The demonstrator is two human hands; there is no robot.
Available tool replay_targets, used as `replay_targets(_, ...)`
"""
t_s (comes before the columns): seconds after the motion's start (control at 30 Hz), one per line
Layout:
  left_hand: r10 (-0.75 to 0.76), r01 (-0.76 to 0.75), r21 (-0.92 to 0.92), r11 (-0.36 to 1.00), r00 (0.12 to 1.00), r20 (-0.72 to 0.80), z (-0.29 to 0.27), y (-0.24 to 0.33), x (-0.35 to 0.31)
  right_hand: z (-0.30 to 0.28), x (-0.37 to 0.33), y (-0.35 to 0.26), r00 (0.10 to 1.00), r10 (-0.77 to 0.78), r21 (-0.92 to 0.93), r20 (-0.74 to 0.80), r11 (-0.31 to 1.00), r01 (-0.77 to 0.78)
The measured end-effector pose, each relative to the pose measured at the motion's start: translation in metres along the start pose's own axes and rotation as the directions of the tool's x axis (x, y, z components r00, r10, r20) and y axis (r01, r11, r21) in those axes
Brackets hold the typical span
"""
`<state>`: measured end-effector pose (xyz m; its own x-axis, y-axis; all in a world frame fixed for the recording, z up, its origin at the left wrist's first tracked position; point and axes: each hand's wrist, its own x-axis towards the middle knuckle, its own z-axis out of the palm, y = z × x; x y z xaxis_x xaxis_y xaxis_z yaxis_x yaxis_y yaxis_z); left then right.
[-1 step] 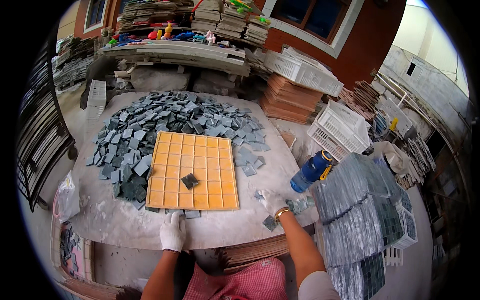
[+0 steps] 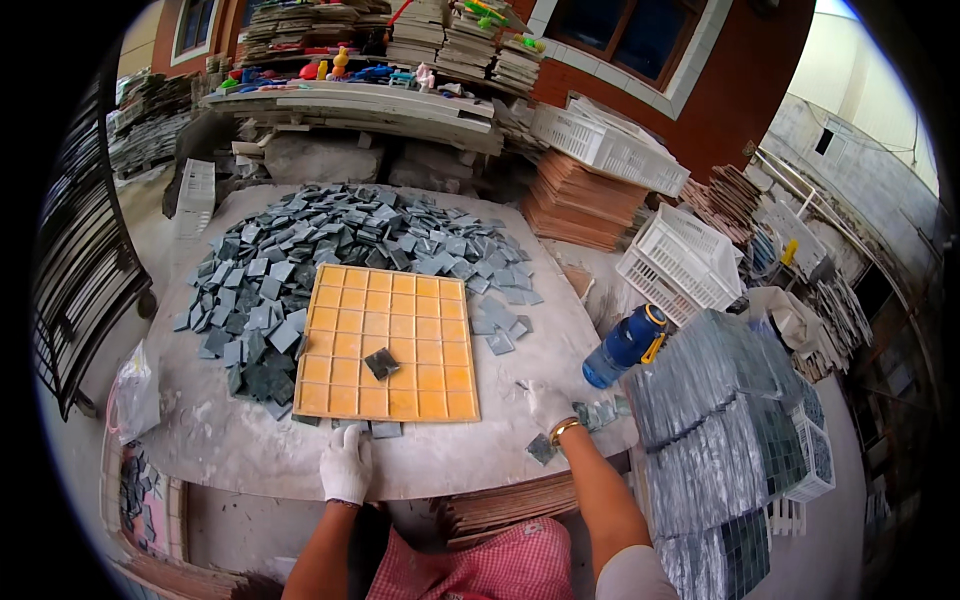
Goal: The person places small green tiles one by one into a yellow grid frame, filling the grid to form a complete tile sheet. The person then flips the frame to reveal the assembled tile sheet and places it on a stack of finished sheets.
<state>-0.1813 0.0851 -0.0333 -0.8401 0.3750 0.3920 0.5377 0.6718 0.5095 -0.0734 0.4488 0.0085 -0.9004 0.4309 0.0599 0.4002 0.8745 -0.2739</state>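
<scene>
A yellow grid tray (image 2: 385, 345) of square cells lies on the table, with one loose dark stone tile (image 2: 381, 364) resting tilted on it. My left hand (image 2: 346, 463), in a white glove, is closed at the tray's near edge, beside a few grey tiles (image 2: 385, 429) there. Whether its fingers hold anything is hidden. To the right of the tray, my gloved right hand (image 2: 549, 408) is closed, with what looks like a small dark tile nearly edge-on at its fingertips. Greenish tiles (image 2: 597, 413) lie just right of that hand, and another tile (image 2: 541, 449) lies below it.
A large heap of grey-green tiles (image 2: 270, 290) spreads behind and left of the tray on the pale table (image 2: 220, 440). A blue bottle (image 2: 622, 347) stands at the right, near stacked wrapped tile sheets (image 2: 700, 440). White crates (image 2: 683, 262) stand beyond; a plastic bag (image 2: 133, 395) hangs left.
The small tile at my right fingertips has turned and shows less of its face. The right hand has shifted very slightly; my left hand and the tray stay put.
</scene>
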Motion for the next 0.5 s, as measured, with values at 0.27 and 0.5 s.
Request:
replay_targets(0.27, 0.001, -0.001, 0.004, 1.0, 1.0, -0.02, 0.003, -0.001, -0.002, -0.004, -0.029, -0.005, 0.976, 0.187, 0.792, 0.113, 0.575, -0.202)
replay_targets(0.5, 0.015, -0.016, -0.054, 0.998, 1.0, -0.023, 0.004, 0.0, -0.001, -0.017, -0.071, 0.014, 0.955, 0.28, 0.678, 0.096, 0.684, -0.269)
